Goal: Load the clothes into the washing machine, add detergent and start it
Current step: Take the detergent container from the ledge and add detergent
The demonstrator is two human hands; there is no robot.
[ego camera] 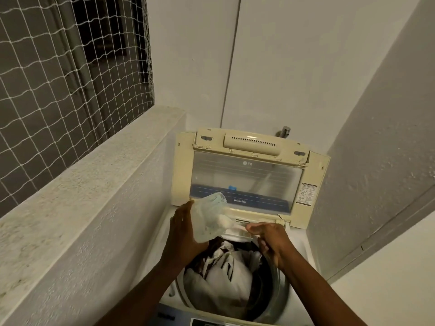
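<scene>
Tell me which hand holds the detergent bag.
The left hand grips the clear bag, tipped toward the drawer; the right hand holds no bag.

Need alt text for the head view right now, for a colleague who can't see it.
The left hand tips a clear plastic bag toward the detergent drawer that the right hand touches, above clothes in the open top-loading washing machine.
</scene>
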